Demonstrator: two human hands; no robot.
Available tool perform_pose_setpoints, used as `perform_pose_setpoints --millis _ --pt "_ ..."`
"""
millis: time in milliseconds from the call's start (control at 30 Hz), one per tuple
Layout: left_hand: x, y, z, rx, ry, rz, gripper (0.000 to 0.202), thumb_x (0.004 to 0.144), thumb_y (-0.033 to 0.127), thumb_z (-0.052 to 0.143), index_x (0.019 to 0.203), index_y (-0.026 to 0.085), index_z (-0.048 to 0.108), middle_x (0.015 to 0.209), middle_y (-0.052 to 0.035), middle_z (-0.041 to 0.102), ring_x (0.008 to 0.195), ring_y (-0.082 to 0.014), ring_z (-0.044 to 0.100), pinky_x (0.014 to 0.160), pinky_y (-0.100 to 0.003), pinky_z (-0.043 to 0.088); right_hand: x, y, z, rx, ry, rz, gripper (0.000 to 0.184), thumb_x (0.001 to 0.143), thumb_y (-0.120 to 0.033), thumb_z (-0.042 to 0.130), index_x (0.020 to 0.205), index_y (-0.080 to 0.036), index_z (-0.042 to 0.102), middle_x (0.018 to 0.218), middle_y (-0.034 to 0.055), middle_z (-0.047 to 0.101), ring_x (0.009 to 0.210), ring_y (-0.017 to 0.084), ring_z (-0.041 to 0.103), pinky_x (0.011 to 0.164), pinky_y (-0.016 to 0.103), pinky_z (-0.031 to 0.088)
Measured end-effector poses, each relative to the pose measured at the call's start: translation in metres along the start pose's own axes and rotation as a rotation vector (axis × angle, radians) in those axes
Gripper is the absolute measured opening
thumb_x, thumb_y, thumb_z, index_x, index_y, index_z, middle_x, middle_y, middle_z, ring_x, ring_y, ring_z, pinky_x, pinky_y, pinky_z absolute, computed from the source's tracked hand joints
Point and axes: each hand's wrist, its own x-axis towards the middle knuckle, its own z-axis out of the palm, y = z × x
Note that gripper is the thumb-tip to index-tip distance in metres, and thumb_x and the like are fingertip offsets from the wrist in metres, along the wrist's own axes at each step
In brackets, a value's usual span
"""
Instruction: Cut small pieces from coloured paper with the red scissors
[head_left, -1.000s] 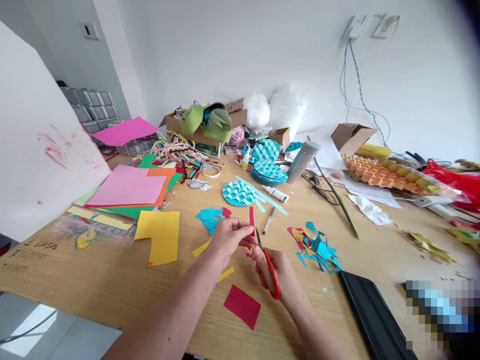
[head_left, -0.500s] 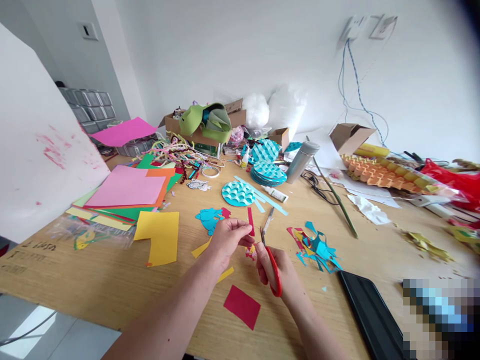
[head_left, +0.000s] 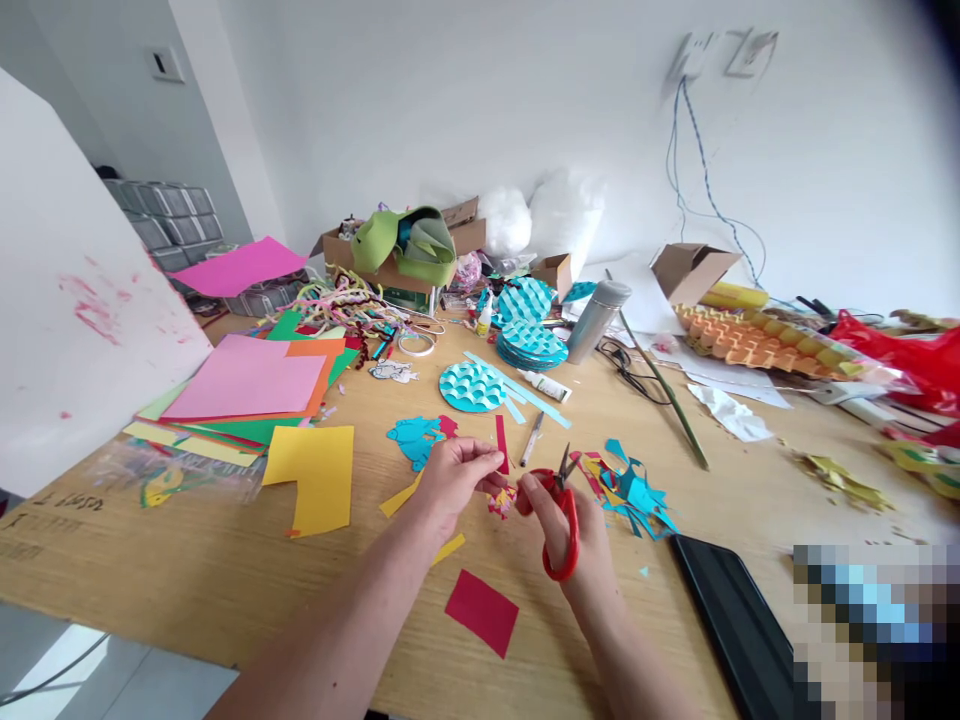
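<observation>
Between its fingertips my left hand [head_left: 461,472] pinches a narrow red paper strip [head_left: 502,440], which points away from me. My right hand [head_left: 576,530] grips red-handled scissors [head_left: 564,560], their blades slightly apart and pointing away, to the right of the strip. Small red and yellow paper bits [head_left: 501,502] lie below the left fingertips. A blue paper fish [head_left: 414,440] rests beyond my left hand, and a pen [head_left: 532,440] lies past the scissors. Closer to me is a red paper rectangle [head_left: 482,613]. Yellow strips [head_left: 448,550] are partly covered by my left arm.
At the left are coloured sheets [head_left: 247,378] and a cut yellow sheet [head_left: 324,480]. Blue and red scraps [head_left: 634,490] lie right of the scissors, near a black tablet-like device [head_left: 731,610]. Farther back stand scalloped blue discs [head_left: 532,345] and a silver flask [head_left: 598,322].
The scissors have moved right, away from the red strip, and turned so the blades now point up and right. My left hand keeps its pinch on the strip. The view has shifted slightly.
</observation>
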Motion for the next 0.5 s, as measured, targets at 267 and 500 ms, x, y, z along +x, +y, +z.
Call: perform_pose_setpoints --millis 267,500 --pt "-0.004 -0.003 0.002 0.055 -0.162 -0.049 0.024 0.059 0.032 0.074 0.067 0.011 0.065 0.058 -0.004 0.065 0.049 -0.0132 0.06 0.053 -0.026 0.048 0.005 0.001 -0.003 0.097 -0.06 -0.006 0.028 0.077 -0.043 0.059 0.066 -0.016 0.057 0.062 0.0019 0.057 0.062 0.016 0.052 0.06 0.025 0.041" --pt "0.0 -0.007 0.001 0.063 -0.091 -0.047 0.023 0.057 0.031 0.074 0.065 0.012 0.063 0.055 -0.0021 0.062 0.05 -0.014 0.059 0.056 -0.03 0.05 0.024 0.016 -0.033 -0.192 0.271 0.025 0.03 0.075 -0.046 0.057 0.071 -0.017 0.059 0.063 0.0057 0.061 0.061 0.021 0.058 0.057 0.029 0.043"
